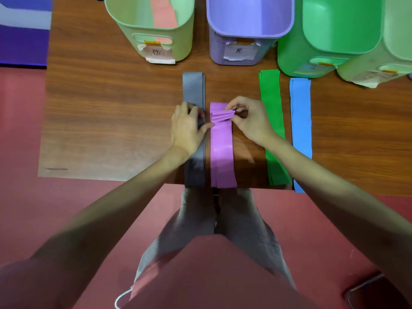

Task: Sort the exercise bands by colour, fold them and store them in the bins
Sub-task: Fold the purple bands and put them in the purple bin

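Purple is the band [222,152] being worked: it lies lengthwise on the wooden table [111,108], its near end at the table's front edge and its far end gathered into a small fan of pleats. The right hand [249,118] pinches those pleats between thumb and fingertips, fingers curled in over the fold. The left hand [189,127] lies flat on the grey band [193,90] just beside the purple one, fingers fairly straight, and its thumb reaches across to press the purple band's left edge below the pleats. To the right, well clear of the hands, a green band [273,108] and a blue band [301,117] lie in parallel strips, close together but apart. Along the table's far edge stand the bins: a pale green bin [185,23] with a pink band [162,16] leaning inside it, a purple bin [252,32] straight beyond the purple band, a bright green bin [294,54], and another pale green bin [396,52] partly cut off at the right. Each carries a taped paper label, though the writing is too blurred to read with confidence.
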Demonstrator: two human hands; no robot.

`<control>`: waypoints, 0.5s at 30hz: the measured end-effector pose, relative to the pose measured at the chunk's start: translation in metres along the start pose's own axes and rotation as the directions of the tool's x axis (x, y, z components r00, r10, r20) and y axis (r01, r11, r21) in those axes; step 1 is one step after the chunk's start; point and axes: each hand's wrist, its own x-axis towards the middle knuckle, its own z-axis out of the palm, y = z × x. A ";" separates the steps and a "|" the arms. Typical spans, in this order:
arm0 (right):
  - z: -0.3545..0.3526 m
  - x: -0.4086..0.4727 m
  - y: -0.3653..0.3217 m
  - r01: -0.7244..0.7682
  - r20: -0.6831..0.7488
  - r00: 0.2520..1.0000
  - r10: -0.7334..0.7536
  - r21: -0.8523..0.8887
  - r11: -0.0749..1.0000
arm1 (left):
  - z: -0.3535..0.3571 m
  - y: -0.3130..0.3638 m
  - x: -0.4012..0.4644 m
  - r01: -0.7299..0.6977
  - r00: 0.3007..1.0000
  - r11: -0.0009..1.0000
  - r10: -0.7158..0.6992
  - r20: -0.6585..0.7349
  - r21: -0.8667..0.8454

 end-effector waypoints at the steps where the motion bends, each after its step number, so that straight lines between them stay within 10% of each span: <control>1: 0.002 -0.004 0.001 0.012 -0.005 1.000 -0.012 -0.016 1.000 | 0.000 -0.001 -0.004 -0.011 1.000 1.000 0.011 0.003 -0.015; 15: 0.013 -0.029 0.016 0.064 0.053 0.997 -0.053 -0.215 0.974 | 0.003 0.009 -0.012 0.046 0.991 0.998 -0.051 0.127 0.040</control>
